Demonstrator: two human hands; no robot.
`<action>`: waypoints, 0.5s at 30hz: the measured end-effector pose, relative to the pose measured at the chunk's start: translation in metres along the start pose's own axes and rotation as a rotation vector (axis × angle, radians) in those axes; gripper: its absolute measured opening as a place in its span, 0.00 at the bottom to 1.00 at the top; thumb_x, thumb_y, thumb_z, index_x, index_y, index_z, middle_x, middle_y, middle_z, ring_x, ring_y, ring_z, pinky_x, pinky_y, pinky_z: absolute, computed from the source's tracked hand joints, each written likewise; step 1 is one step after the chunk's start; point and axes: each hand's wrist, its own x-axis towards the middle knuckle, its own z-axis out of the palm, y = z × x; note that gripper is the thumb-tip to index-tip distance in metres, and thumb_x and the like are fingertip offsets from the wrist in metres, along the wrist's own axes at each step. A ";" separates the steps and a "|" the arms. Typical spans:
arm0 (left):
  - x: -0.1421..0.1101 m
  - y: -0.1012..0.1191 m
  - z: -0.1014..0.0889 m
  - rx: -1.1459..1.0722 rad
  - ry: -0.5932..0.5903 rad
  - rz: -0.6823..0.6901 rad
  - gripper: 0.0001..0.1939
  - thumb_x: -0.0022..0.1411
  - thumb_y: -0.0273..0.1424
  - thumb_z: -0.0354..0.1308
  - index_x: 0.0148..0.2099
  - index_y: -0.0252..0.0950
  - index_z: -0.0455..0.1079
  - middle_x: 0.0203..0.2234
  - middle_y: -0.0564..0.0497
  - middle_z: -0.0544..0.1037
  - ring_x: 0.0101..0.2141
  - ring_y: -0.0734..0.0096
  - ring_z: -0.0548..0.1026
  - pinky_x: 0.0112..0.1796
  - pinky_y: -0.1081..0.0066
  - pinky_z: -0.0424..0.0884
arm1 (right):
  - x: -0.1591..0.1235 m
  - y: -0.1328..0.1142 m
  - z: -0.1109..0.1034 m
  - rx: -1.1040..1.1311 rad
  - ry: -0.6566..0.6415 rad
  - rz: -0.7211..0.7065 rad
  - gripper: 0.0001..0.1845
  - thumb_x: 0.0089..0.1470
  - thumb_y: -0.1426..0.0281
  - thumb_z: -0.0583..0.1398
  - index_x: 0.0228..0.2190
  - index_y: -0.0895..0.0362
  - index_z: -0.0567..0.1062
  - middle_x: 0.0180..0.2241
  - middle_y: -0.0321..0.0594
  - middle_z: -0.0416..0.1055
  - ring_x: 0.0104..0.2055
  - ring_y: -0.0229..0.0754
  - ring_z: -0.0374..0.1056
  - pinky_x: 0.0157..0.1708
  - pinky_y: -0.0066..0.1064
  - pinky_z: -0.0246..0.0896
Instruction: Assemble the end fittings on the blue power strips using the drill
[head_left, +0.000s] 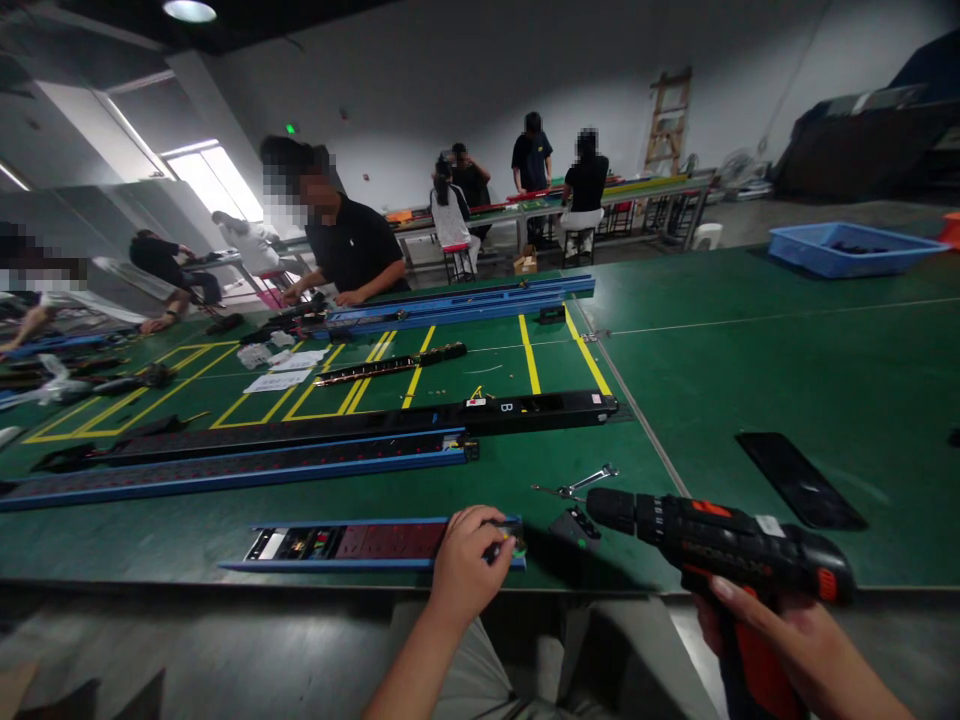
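Note:
My right hand [787, 630] is wrapped round the handle of a black and orange cordless drill [720, 540], raised over the table's front edge with its chuck pointing left. My left hand [472, 560] rests on the right end of a short blue channel [375, 562] with a dark red board inside. Its fingers are closed on a small black part [493, 550], mostly hidden by them. Just past the drill's tip lie a combination wrench [592, 482] and a small black block [577, 525].
Long blue and black rails [300, 455] lie across the green table [750, 360], which bears yellow tape lines. A black phone [799, 480] lies at right, a blue tray [840, 262] behind it. Across the table a person in a black shirt [352, 245] works; several others sit or stand farther back.

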 end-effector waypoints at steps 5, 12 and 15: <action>0.001 0.007 -0.001 0.119 -0.059 0.017 0.14 0.52 0.23 0.54 0.41 0.40 0.73 0.44 0.47 0.72 0.47 0.59 0.67 0.48 0.56 0.62 | 0.005 -0.009 -0.011 -0.311 0.028 -0.020 0.28 0.49 0.46 0.54 0.18 0.57 0.73 0.18 0.40 0.69 0.19 0.37 0.61 0.16 0.27 0.56; 0.004 0.008 -0.014 0.090 -0.213 0.045 0.08 0.53 0.37 0.61 0.35 0.40 0.73 0.47 0.47 0.71 0.49 0.56 0.67 0.50 0.54 0.59 | 0.026 -0.035 -0.014 -0.593 -0.039 -0.145 0.20 0.47 0.52 0.59 0.27 0.56 0.77 0.21 0.40 0.72 0.23 0.42 0.67 0.22 0.29 0.63; 0.000 0.002 -0.013 0.066 -0.219 0.015 0.11 0.51 0.41 0.64 0.34 0.41 0.74 0.48 0.47 0.71 0.49 0.56 0.67 0.50 0.54 0.59 | 0.037 -0.053 -0.013 -0.647 -0.162 -0.189 0.16 0.48 0.56 0.60 0.32 0.55 0.77 0.29 0.40 0.76 0.29 0.43 0.70 0.28 0.29 0.67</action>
